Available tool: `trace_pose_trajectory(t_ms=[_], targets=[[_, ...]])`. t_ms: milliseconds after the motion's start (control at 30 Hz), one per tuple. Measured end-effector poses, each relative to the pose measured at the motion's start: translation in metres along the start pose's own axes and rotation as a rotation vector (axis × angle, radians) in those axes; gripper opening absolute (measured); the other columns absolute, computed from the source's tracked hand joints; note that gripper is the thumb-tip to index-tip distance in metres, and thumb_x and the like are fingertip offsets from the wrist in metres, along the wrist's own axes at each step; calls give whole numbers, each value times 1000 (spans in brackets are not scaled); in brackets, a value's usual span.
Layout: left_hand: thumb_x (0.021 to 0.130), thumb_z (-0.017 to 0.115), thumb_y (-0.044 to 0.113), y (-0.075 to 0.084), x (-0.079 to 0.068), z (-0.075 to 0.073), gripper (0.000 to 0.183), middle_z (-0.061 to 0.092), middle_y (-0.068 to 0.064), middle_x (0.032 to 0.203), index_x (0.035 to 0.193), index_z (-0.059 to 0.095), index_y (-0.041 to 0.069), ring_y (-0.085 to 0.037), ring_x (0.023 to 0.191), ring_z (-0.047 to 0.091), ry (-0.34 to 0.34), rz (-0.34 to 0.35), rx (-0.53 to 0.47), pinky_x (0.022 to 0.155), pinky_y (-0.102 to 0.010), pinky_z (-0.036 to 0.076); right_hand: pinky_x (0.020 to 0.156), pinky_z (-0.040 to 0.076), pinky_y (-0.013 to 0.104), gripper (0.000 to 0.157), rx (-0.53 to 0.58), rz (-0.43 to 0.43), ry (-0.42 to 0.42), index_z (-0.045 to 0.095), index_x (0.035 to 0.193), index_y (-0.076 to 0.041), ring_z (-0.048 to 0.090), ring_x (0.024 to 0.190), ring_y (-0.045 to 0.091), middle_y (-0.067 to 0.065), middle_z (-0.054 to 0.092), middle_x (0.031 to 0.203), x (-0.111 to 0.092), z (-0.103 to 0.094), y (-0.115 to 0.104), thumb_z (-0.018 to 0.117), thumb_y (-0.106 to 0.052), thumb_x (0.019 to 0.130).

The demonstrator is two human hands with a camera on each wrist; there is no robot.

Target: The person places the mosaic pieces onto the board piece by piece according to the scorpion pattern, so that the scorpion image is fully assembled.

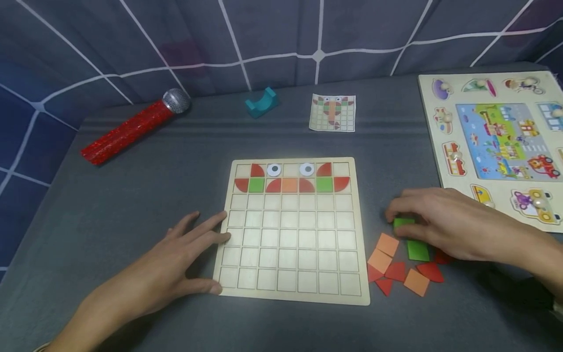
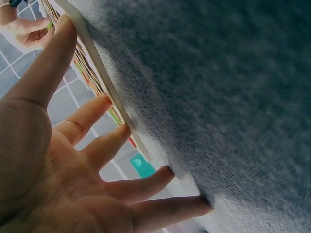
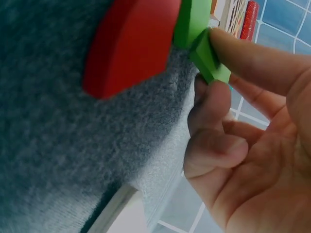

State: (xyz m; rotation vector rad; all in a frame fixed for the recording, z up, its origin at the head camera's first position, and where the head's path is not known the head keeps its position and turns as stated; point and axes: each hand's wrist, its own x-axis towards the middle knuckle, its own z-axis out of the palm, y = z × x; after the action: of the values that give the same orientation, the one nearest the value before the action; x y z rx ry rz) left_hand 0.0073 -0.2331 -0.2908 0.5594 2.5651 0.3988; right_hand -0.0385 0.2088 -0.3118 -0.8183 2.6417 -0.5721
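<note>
A wooden grid board (image 1: 290, 230) lies flat, its top two rows carrying red quarter-round tiles, green squares, an orange square (image 1: 289, 185) and two eye discs (image 1: 274, 169). Spread fingers of my left hand (image 1: 184, 256) touch the board's left edge, with the thumb at its lower corner. To the board's right, my right hand (image 1: 444, 222) pinches a green square tile (image 3: 210, 58) between thumb and fingers, tilted in the right wrist view. Another green tile (image 1: 418, 250) lies just below that hand. Loose orange squares (image 1: 416, 282) and red pieces (image 1: 431, 272) are scattered close by.
Behind the board lies a small pattern card (image 1: 332, 113) showing a similar coloured figure. A teal curved piece (image 1: 262, 102) and a red microphone (image 1: 132, 128) lie farther back. A knobbed picture puzzle (image 1: 448, 132) occupies the right side, near my right wrist. Tile-patterned fabric (image 1: 281, 39) rises behind.
</note>
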Motion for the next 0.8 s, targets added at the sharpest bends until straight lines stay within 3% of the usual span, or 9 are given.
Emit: trace_pose_trajectory(t_ms=[133, 333, 533, 800], targets=[[69, 78, 60, 0, 0, 0, 77, 24, 4, 161, 137, 53, 34, -52, 142, 16, -3, -3, 2, 96, -80, 22, 57, 45, 25, 32, -23, 19, 22, 75, 111, -23, 50, 70, 3, -14, 57, 90, 1, 0, -1, 83, -19, 80], [69, 79, 59, 0, 0, 0, 77, 24, 4, 161, 137, 53, 33, -52, 142, 16, -1, -2, 6, 95, -80, 23, 55, 42, 26, 49, -66, 96, -21, 69, 124, -14, 49, 70, 8, -4, 55, 96, 5, 0, -3, 85, -20, 78], [68, 80, 60, 1, 1, 0, 79, 23, 5, 162, 137, 53, 34, -51, 142, 15, -13, -18, 3, 96, -80, 21, 62, 47, 31, 52, -79, 127, -56, 69, 123, -15, 53, 77, 11, -2, 59, 102, 5, 1, -3, 87, -21, 75], [68, 81, 58, 0, 0, 0, 78, 24, 5, 161, 136, 54, 33, -51, 142, 16, 5, 0, 0, 96, -80, 22, 59, 45, 30, 48, -95, 115, -7, 71, 118, -15, 53, 73, 10, -5, 61, 94, 3, 1, -3, 88, -22, 74]])
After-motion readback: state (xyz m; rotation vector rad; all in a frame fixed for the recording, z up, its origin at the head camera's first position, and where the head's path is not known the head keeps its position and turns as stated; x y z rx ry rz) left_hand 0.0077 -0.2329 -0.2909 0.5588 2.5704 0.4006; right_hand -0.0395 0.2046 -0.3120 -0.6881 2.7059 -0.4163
